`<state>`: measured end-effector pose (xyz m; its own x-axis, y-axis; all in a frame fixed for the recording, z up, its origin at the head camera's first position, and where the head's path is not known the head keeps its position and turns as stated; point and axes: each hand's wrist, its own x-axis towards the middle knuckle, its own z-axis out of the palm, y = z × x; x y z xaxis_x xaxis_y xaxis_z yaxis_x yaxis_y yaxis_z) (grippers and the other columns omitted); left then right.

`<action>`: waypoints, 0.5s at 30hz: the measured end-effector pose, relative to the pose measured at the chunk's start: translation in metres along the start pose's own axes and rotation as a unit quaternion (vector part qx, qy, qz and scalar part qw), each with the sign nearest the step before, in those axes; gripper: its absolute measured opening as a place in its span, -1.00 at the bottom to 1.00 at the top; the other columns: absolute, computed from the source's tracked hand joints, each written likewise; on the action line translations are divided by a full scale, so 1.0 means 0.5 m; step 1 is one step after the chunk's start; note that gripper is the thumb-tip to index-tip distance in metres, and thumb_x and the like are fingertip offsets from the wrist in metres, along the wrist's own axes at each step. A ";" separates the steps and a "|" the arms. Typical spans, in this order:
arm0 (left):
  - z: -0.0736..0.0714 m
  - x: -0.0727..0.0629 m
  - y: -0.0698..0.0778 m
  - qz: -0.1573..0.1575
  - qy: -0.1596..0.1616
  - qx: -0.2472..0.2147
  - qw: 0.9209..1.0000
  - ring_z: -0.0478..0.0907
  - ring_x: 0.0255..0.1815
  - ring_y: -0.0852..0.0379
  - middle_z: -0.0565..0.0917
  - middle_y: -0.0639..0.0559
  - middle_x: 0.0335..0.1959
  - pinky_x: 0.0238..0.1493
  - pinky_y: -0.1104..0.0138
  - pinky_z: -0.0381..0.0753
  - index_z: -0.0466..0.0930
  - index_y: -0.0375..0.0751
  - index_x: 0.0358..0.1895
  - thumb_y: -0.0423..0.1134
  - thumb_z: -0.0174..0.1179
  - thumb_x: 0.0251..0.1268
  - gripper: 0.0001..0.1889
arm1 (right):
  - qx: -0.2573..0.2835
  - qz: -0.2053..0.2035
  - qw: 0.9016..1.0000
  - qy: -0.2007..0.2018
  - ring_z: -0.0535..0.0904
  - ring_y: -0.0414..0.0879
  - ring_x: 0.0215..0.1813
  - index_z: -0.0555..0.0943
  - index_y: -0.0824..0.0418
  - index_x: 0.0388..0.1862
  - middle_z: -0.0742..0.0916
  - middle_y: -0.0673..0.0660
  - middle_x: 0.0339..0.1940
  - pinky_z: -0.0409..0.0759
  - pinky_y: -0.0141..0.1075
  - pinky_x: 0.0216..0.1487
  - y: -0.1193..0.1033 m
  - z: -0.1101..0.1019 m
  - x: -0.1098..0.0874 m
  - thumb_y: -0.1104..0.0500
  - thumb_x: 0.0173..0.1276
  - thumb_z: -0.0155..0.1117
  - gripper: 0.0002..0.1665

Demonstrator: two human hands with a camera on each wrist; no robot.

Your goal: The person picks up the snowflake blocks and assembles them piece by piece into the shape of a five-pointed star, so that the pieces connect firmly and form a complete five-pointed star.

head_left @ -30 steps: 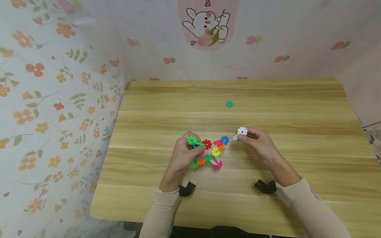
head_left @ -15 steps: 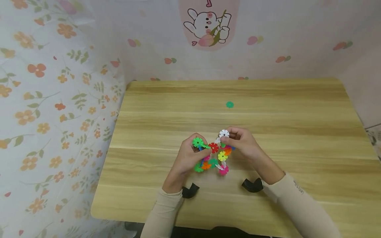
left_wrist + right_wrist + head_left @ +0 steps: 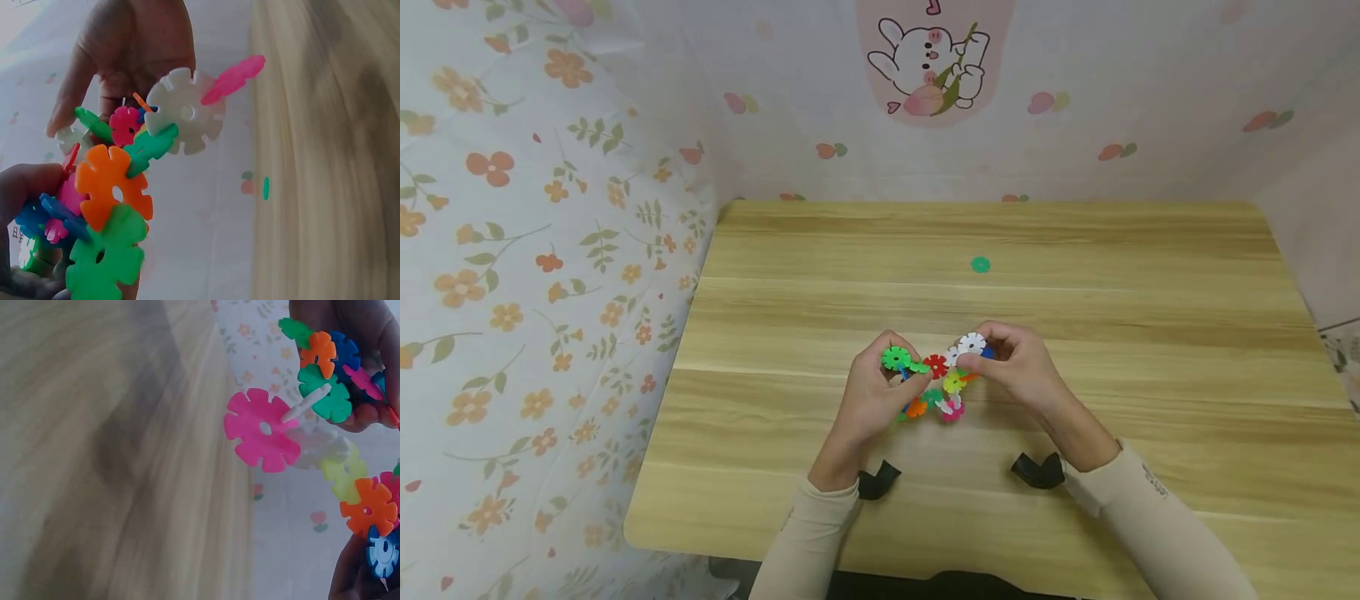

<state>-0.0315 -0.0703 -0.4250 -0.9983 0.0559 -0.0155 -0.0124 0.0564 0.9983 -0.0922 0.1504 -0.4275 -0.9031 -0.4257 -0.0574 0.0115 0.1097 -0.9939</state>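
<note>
Colourful plastic snowflake discs, slotted into one another, form a bent chain with an orange disc point(image 3: 92, 181) and a pink disc point(image 3: 247, 428) in it. My left hand point(image 3: 874, 392) grips the chain's left end, thumb over the green pieces next to a red disc point(image 3: 936, 363). Between thumb and fingers, my right hand point(image 3: 1017, 365) pinches white discs point(image 3: 972, 337) close beside the red one. Whether white and red are joined, I cannot tell. A blue disc point(image 3: 988, 353) of the chain shows against the right fingers. The wrist views show the chain raised off the table.
One loose green disc point(image 3: 981, 264) lies flat on the wooden table point(image 3: 790, 308), beyond my hands. Black curved pieces point(image 3: 1037, 472) sit by both wrists. Printed cloth point(image 3: 760, 100) hangs behind the table and along its left side.
My right hand has come left with the white discs, from apart to right beside the red disc. The left hand has shifted slightly right, keeping its grip on the chain.
</note>
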 end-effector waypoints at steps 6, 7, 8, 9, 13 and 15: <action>0.008 0.002 0.011 0.009 0.021 0.024 0.999 0.40 -0.48 0.10 0.51 -0.03 -0.44 -0.55 0.43 0.43 0.50 -0.15 -0.25 -0.41 0.39 0.16 -0.77 | -0.014 -0.018 1.000 -0.004 0.55 0.01 -0.35 0.68 0.27 -0.37 0.72 0.15 -0.35 0.55 -0.32 -0.33 -0.013 0.001 0.011 0.27 0.21 0.52 -0.86; 0.009 0.004 0.010 0.007 0.018 0.013 1.000 0.39 -0.50 0.10 0.50 -0.03 -0.46 -0.55 0.43 0.41 0.50 -0.16 -0.25 -0.41 0.38 0.17 -0.78 | -0.015 -0.020 1.000 -0.009 0.55 0.01 -0.35 0.67 0.27 -0.38 0.72 0.15 -0.36 0.55 -0.32 -0.33 -0.014 0.000 0.015 0.28 0.22 0.51 -0.86; 0.009 0.007 0.006 0.006 0.015 0.003 1.000 0.37 -0.51 0.10 0.49 -0.04 -0.47 -0.55 0.44 0.40 0.49 -0.18 -0.24 -0.41 0.37 0.18 -0.78 | -0.019 -0.023 0.999 -0.014 0.54 0.00 -0.35 0.66 0.28 -0.38 0.71 0.15 -0.37 0.55 -0.32 -0.33 -0.013 -0.001 0.019 0.28 0.24 0.50 -0.86; 0.009 0.010 0.002 0.003 0.008 -0.011 1.000 0.38 -0.51 0.09 0.49 -0.05 -0.46 -0.53 0.43 0.41 0.49 -0.19 -0.22 -0.40 0.37 0.20 -0.78 | -0.022 -0.027 0.999 -0.020 0.53 0.00 -0.35 0.66 0.27 -0.37 0.71 0.15 -0.36 0.54 -0.32 -0.34 -0.013 -0.003 0.023 0.28 0.25 0.48 -0.87; -0.008 0.018 -0.021 -0.032 -0.050 -0.062 0.996 0.49 -0.43 0.05 0.59 -0.10 -0.36 -0.38 0.39 0.51 0.49 -0.23 -0.12 -0.26 0.38 0.28 -0.74 | -0.048 -0.020 0.997 -0.056 0.50 0.02 -0.36 0.65 0.25 -0.30 0.67 0.16 -0.36 0.51 -0.31 -0.36 -0.009 -0.010 0.041 0.22 0.31 0.45 -0.86; -0.023 0.019 -0.029 -0.049 -0.078 -0.061 0.994 0.55 -0.27 0.03 0.64 -0.12 -0.21 -0.21 0.33 0.57 0.53 -0.25 -0.05 -0.22 0.36 0.31 -0.73 | -0.063 -0.006 0.995 -0.081 0.49 0.03 -0.36 0.67 0.21 -0.29 0.67 0.16 -0.36 0.49 -0.31 -0.37 -0.006 -0.011 0.048 0.17 0.30 0.47 -0.85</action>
<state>-0.0415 -0.0822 -0.4392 -0.9712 0.2108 -0.1115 -0.1249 -0.0512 0.9908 -0.1165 0.1450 -0.4256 -0.8212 -0.5664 -0.0695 -0.0627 0.2105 -0.9756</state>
